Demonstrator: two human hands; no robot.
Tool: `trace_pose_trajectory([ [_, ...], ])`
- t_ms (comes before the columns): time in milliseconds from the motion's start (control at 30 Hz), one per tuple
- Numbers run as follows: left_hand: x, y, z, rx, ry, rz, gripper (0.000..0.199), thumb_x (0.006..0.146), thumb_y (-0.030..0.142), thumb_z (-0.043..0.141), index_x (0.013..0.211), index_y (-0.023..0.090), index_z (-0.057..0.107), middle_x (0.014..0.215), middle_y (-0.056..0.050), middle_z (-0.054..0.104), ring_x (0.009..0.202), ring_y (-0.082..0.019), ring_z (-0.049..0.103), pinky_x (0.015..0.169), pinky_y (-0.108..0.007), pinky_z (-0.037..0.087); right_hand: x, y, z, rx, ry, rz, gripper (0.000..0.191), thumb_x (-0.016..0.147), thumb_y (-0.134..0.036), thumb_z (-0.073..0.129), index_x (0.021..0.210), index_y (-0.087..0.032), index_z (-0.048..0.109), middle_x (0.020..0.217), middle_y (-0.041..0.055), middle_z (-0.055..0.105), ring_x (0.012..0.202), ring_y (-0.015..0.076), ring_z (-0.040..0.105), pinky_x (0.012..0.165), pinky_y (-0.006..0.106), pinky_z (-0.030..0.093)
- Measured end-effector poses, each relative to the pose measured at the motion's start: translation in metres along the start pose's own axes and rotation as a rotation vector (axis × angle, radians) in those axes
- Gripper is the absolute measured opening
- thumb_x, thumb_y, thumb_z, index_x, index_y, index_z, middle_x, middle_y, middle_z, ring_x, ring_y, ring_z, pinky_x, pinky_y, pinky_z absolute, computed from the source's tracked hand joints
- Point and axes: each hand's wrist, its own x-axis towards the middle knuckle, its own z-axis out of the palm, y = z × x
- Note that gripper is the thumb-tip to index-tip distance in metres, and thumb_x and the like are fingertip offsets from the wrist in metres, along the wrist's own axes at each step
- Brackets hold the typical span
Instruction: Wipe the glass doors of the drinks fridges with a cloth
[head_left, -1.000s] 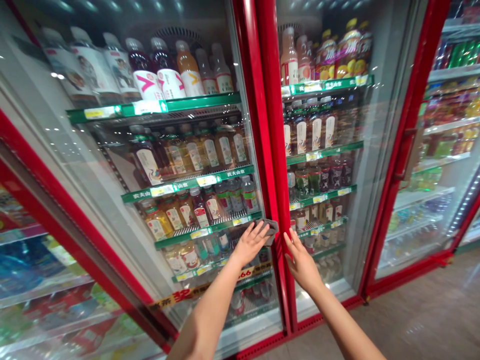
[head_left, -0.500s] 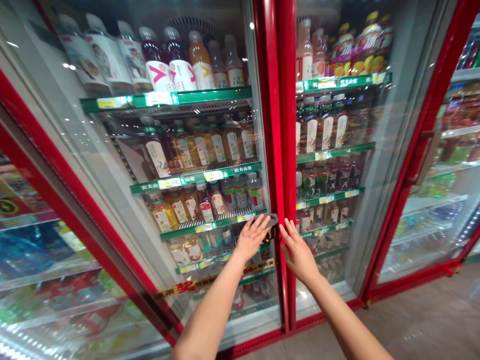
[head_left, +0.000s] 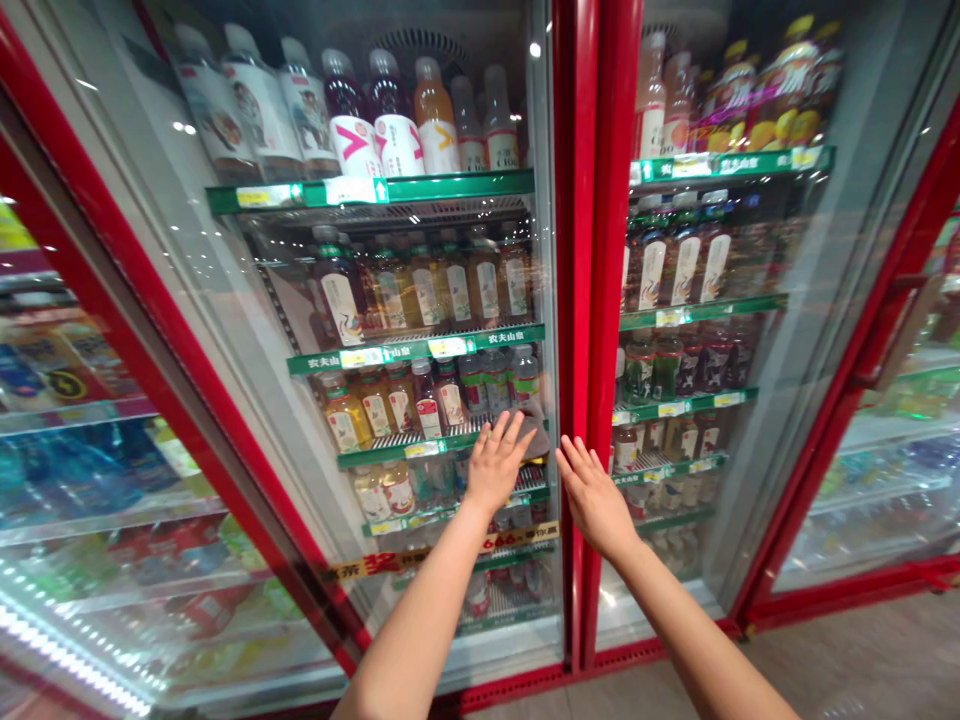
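Note:
My left hand (head_left: 496, 462) lies spread over a grey cloth (head_left: 534, 437), which is pressed on the glass of the left cooler door (head_left: 559, 590). The cloth sticks out past the fingers to the right. My right hand (head_left: 592, 493) rests with fingers stretched out at the red door frame (head_left: 585, 380), holding nothing. Behind the glass, several small bottles (head_left: 450, 400) stand on green-edged shelves near my left hand. A yellow strip with red characters (head_left: 517, 540) runs across the left door below the hands.
More red-framed coolers stand at the left (head_left: 150, 405) and right (head_left: 862, 590), filled with drinks. A door handle (head_left: 889, 335) shows on the right. Grey floor (head_left: 847, 660) is visible at the lower right. Larger bottles (head_left: 360, 130) line the top shelf.
My left hand and the cloth have moved up and left over the glass, and more of the cloth shows. The view has shifted, so the coolers appear further right. My right hand stays near the frame.

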Motion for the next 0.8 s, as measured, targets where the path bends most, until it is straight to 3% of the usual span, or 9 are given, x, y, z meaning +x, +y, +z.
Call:
trace_pose_trajectory([
  [133, -0.017, -0.008, -0.005, 0.038, 0.055, -0.339, 0.074, 0.086, 0.016, 0.067, 0.154, 0.03, 0.04, 0.167, -0.009, 0.025, 0.156, -0.031, 0.013, 0.125, -0.054, 0.027, 0.002, -0.001, 0.008, 0.007, 0.005, 0.024, 0.091, 0.087, 0.005, 0.04, 0.162, -0.023, -0.004, 0.168, 0.0149, 0.015, 0.155, 0.0287, 0.012, 0.118, 0.052, 0.041],
  [233, -0.041, 0.0, 0.006, 0.063, 0.039, -0.236, 0.075, 0.087, 0.014, 0.066, 0.155, 0.029, 0.039, 0.167, -0.009, 0.025, 0.156, -0.031, 0.014, 0.124, -0.055, 0.029, 0.001, -0.003, 0.013, 0.016, 0.009, 0.062, 0.094, 0.087, 0.005, 0.04, 0.161, -0.027, -0.006, 0.169, 0.0116, 0.001, 0.155, 0.0303, 0.008, 0.115, 0.05, 0.044],
  [333, -0.044, -0.006, 0.01, 0.065, 0.01, -0.041, 0.073, 0.089, 0.015, 0.064, 0.154, 0.036, 0.038, 0.166, -0.003, 0.03, 0.156, -0.025, 0.017, 0.126, -0.049, 0.026, 0.003, -0.007, 0.018, 0.01, 0.007, 0.024, 0.094, 0.087, 0.005, 0.04, 0.161, -0.029, -0.007, 0.169, 0.0094, 0.003, 0.155, 0.0299, 0.009, 0.118, 0.054, 0.039],
  [400, -0.037, -0.021, 0.004, 0.069, 0.02, -0.057, 0.074, 0.089, 0.016, 0.065, 0.154, 0.037, 0.037, 0.166, -0.002, 0.029, 0.156, -0.024, 0.016, 0.127, -0.048, 0.024, 0.006, -0.011, 0.022, 0.022, -0.004, -0.021, 0.094, 0.086, 0.006, 0.039, 0.161, -0.028, -0.008, 0.169, 0.0097, 0.007, 0.155, 0.0292, 0.011, 0.12, 0.055, 0.037],
  [467, -0.036, -0.038, -0.006, 0.096, 0.066, -0.192, 0.076, 0.088, 0.016, 0.066, 0.155, 0.034, 0.035, 0.168, -0.007, 0.023, 0.156, -0.028, 0.012, 0.126, -0.051, 0.024, 0.008, -0.017, 0.028, 0.046, -0.014, -0.05, 0.095, 0.086, 0.006, 0.039, 0.161, -0.027, -0.008, 0.169, 0.0106, 0.01, 0.155, 0.0288, 0.012, 0.119, 0.055, 0.038],
  [567, -0.055, -0.049, -0.015, 0.154, 0.132, -0.369, 0.079, 0.087, 0.012, 0.065, 0.157, 0.026, 0.032, 0.17, -0.013, 0.012, 0.156, -0.034, 0.007, 0.124, -0.057, 0.027, 0.009, -0.025, 0.036, 0.069, -0.022, -0.059, 0.094, 0.085, 0.006, 0.04, 0.162, -0.026, -0.006, 0.169, 0.0118, 0.012, 0.155, 0.0288, 0.011, 0.119, 0.055, 0.039],
  [700, -0.085, -0.039, -0.008, 0.163, 0.107, -0.227, 0.079, 0.085, 0.007, 0.063, 0.157, 0.025, 0.034, 0.17, -0.012, 0.013, 0.156, -0.032, 0.006, 0.125, -0.055, 0.026, 0.006, -0.033, 0.045, 0.074, -0.04, -0.069, 0.095, 0.084, 0.007, 0.04, 0.162, -0.025, -0.004, 0.169, 0.0119, 0.012, 0.155, 0.0288, 0.009, 0.119, 0.055, 0.039],
  [800, -0.081, -0.044, -0.007, 0.146, 0.065, -0.103, 0.076, 0.087, 0.008, 0.062, 0.154, 0.034, 0.038, 0.169, -0.003, 0.022, 0.156, -0.025, 0.011, 0.127, -0.047, 0.025, 0.007, -0.041, 0.049, 0.072, -0.057, -0.069, 0.096, 0.083, 0.007, 0.041, 0.162, -0.026, -0.003, 0.169, 0.0112, 0.009, 0.155, 0.0292, 0.009, 0.119, 0.055, 0.038],
])
